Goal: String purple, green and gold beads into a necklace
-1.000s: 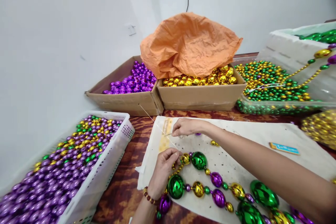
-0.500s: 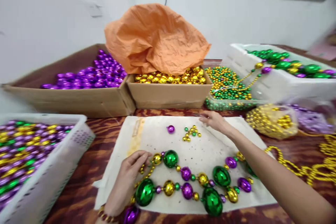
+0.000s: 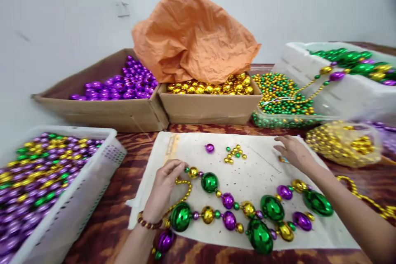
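Observation:
My left hand [image 3: 163, 183] is closed in a pinch at the upper left end of a bead garland [image 3: 228, 201], beside a small green bead. The garland, with large green, purple and gold balls, lies in two rows on a white cloth [image 3: 247, 235]. A string of small gold beads [image 3: 188, 192] loops near my left wrist. Over the cloth's right side, my right hand [image 3: 292, 152] has its fingers apart and appears to hold nothing. Left of it lie a cluster of small gold and green beads [image 3: 236, 152] and one purple ball [image 3: 209, 148].
Behind stand a carton of purple balls [image 3: 102, 109], a carton of gold balls [image 3: 210, 107] under orange sheeting [image 3: 198, 41], and a tub of small beads [image 3: 287, 121]. A white basket [image 3: 93, 177] is at left; a foam box [image 3: 328, 86] and bagged gold beads [image 3: 337, 144] at right.
The view has turned slightly left. My right hand has moved right across the cloth, and its fingers have spread from a pinch. My left hand has lifted the garland's end slightly.

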The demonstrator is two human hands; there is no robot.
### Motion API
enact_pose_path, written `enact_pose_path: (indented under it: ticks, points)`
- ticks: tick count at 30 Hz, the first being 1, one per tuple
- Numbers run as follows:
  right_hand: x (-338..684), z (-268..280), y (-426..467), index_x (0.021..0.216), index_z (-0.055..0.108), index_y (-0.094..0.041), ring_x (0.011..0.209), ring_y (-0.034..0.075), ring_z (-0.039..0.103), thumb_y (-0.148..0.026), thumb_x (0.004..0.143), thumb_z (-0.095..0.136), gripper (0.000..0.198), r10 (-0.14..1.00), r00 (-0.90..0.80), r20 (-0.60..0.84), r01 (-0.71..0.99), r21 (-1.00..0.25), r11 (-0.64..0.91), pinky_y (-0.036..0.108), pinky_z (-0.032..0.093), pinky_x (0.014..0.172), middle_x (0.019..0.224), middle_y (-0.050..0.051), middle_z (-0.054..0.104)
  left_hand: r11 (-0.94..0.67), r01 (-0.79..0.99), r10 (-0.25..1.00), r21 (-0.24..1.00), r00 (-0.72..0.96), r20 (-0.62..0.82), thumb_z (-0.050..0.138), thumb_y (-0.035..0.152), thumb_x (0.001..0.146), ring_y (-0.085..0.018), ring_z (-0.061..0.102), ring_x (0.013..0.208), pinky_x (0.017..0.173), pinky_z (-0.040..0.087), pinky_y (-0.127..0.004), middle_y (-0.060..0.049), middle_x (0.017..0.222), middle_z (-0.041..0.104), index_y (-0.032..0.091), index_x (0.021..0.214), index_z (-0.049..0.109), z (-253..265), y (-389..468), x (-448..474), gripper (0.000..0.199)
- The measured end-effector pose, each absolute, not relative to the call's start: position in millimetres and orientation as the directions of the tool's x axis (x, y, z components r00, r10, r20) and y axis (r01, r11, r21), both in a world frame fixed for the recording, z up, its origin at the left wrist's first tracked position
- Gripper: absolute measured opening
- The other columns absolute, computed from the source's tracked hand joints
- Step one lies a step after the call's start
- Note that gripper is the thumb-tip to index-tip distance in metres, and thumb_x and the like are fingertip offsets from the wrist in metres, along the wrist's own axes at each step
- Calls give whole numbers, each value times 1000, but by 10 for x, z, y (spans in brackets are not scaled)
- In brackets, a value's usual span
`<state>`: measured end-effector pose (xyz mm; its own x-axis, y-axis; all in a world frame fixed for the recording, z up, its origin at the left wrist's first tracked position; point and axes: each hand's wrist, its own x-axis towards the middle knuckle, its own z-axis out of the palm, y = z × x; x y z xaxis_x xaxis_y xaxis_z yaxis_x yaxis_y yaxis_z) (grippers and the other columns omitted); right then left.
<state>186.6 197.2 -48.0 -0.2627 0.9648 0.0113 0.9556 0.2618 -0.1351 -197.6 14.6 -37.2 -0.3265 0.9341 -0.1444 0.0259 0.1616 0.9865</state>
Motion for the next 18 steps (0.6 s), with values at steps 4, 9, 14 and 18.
enact_pose_path:
  ticks: [4,9,14,18]
  points:
    - [699,-365,1514,90,71,-24,73,13,66,-38,93,44,30,803,-588,-96,666,-620,414,20,49,61,84,1,71,185,11,928,983,-330,-171,62,37,83,-14,52,79,69,38,-23,-3,86,64,17,86,68,-274,142,-2003,21]
    - [-445,-316,1055,90,69,-17,42,10,52,-48,89,50,36,651,-752,-107,173,-984,38,18,38,38,55,-1,61,212,66,948,975,-255,-189,61,39,82,-11,42,63,57,33,-22,0,71,55,16,83,68,-156,75,-2017,24]
    - [-753,-327,998,83,65,-17,42,8,49,-34,82,59,18,715,-697,-60,28,-998,-57,16,35,39,53,-5,55,172,203,966,964,-228,-125,59,37,83,-11,44,65,58,34,-22,-1,75,58,16,78,68,-128,13,-2022,23]
    - [-777,-335,998,77,62,-18,44,8,52,-27,80,58,11,759,-650,-27,-25,-998,-57,17,37,43,54,-5,56,156,188,965,970,-237,-109,59,37,83,-11,42,62,56,33,-22,-1,72,57,16,82,68,-176,27,-2032,23]
